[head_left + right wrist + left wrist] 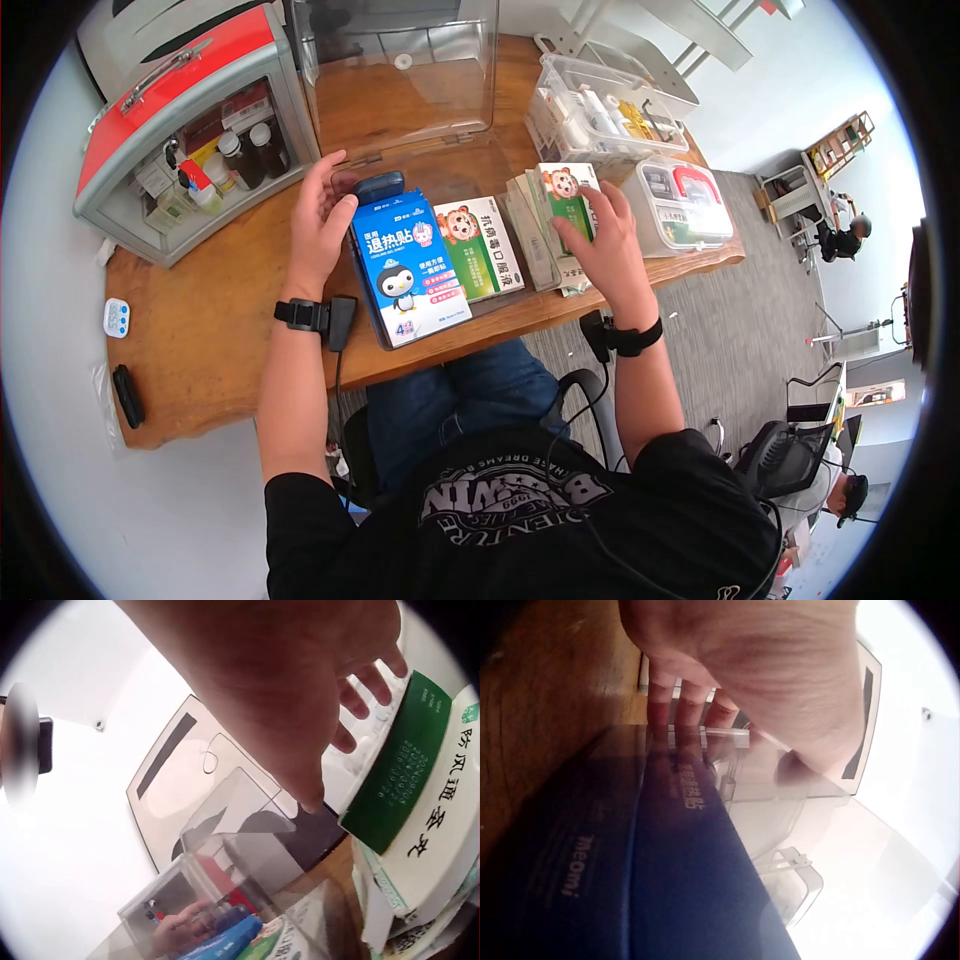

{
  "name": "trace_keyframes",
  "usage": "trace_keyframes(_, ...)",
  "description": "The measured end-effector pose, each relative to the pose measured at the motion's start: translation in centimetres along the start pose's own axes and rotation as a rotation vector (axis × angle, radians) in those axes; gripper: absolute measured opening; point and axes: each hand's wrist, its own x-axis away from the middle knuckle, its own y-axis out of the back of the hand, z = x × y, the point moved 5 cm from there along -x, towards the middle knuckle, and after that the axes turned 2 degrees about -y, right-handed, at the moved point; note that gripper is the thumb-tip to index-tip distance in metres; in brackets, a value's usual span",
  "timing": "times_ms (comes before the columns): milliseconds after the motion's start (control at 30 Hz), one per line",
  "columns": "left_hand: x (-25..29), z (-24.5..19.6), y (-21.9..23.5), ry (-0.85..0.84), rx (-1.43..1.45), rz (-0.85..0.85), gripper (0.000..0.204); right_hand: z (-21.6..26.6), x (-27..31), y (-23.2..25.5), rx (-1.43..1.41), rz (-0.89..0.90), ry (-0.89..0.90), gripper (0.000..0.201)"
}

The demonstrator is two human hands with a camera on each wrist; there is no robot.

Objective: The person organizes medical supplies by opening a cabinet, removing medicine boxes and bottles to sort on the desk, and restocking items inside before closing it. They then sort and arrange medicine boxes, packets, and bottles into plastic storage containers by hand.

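Observation:
My left hand [318, 225] is at the upper left corner of a clear container whose lid [440, 95] stands raised; its fingers are extended, the thumb beside a blue-and-white penguin box [408, 275]. The left wrist view shows the hand [750, 667] above the blue side [690, 885], fingertips by the clear edge. A green-and-white box [482, 255] lies right of the penguin box. My right hand [615, 255] is over a smaller green-and-white box [568, 205] on a stack. In the right wrist view its fingers are spread beside the box's green end [397, 761]; contact is unclear.
A red-topped case [180, 90] with bottles stands at the back left. Two clear bins, one of supplies [610, 115] and one with a red-handled lid [685, 205], are at the right. A white timer [117, 318] and black object [128, 396] lie left.

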Motion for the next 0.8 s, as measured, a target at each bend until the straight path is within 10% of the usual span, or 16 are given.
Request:
trace_keyframes(167,0.0,0.2,0.2,0.003,-0.015,0.012,0.056,6.6,0.1,3.3,-0.177,-0.139,0.081,0.044)
trace_keyframes(233,0.0,0.2,0.0,-0.012,-0.005,0.013,0.055,9.3,0.7,1.5,-0.498,0.276,-0.003,0.049)
trace_keyframes(533,0.1,0.0,0.1,-0.007,-0.004,0.001,0.055,11.1,1.7,-6.3,0.124,0.549,0.213,0.069)
trace_keyframes(800,0.0,0.2,0.1,0.021,-0.034,0.042,0.056,11.3,0.9,-5.4,-0.214,0.505,0.048,0.067)
